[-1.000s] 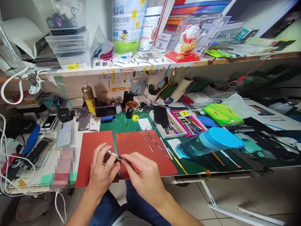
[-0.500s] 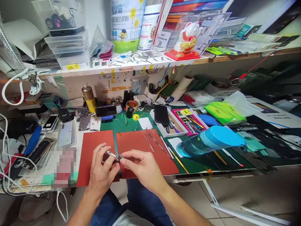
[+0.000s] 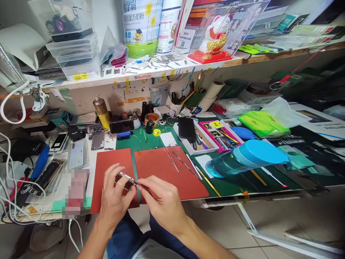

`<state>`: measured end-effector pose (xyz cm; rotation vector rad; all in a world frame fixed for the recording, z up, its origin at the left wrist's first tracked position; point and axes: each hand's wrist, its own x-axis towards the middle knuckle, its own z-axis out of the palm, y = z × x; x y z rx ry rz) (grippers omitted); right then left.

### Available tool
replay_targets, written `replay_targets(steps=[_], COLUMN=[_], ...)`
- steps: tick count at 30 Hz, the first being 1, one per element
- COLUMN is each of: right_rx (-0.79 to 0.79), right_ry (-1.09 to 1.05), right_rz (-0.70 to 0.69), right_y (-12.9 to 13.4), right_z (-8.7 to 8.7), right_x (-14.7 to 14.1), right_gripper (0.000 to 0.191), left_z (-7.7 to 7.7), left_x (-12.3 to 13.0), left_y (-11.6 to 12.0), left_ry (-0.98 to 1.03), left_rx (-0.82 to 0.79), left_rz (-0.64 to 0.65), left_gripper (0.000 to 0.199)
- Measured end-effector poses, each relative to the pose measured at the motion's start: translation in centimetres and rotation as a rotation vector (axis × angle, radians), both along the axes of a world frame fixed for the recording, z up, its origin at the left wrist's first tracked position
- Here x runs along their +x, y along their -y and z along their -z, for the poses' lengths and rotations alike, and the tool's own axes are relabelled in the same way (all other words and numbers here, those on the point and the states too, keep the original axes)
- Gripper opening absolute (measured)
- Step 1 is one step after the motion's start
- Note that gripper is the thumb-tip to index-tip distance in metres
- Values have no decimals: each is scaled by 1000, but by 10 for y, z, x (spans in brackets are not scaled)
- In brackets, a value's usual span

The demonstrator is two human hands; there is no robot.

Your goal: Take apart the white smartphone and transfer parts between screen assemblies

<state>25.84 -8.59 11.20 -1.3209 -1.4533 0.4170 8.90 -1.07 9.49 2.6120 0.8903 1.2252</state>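
Observation:
My left hand (image 3: 114, 196) grips a phone (image 3: 126, 176) by its sides, tilted so its thin silvery edge with small openings faces up. My right hand (image 3: 164, 201) has thumb and forefinger pinched together at the phone's right end. Whatever sits in that pinch is small, dark and mostly covered by the fingers. Both hands are over the front of two red-brown mats, the left mat (image 3: 104, 162) and the right mat (image 3: 161, 162). On the right mat lie tweezers (image 3: 171, 159) and a thin dark metal tool (image 3: 185, 164).
A blue-lidded bottle (image 3: 242, 158) lies at the right, near a white tray (image 3: 201, 151) of tools with a black phone (image 3: 187, 128) on it. Phone parts and white cables (image 3: 8, 172) crowd the left. A shelf (image 3: 161, 70) spans above; a spray can (image 3: 101, 110) stands behind.
My right fingers have turned and closed in at the phone's end, so the dark piece there shows less. The left hand keeps its grip. The whole view has shifted slightly.

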Motion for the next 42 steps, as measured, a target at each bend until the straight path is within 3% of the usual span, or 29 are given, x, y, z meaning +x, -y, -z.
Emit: replay_targets(steps=[6,13,26,30,37,42], right_rx=[-158,29,114,87,-99,115], right_ry=[-190,-14,128,102,-157,63], right_rz=[-10,30,85,81,2,55], right_y=[-5,-1,-1,-1,-6,-5], right_z=[-5,4,20,24,21,26], right_x=[2,-4,-16,-17,-12,-14], right_gripper=[18,22,26,26,19,25], left_z=[-4,-17,-20,-21,-23,-23], left_x=[2,-6,-11,-11,-12,-13], left_y=[-2,-2,-1,-1,-3,-4], left_ry=[-22,-100,-89,-82,-68,-63], left_rx=[-17,-119,-175,-177,-184,-183], left_rz=[-28,11,34,33,41,35], left_gripper=[33,37,41,40,38,36])
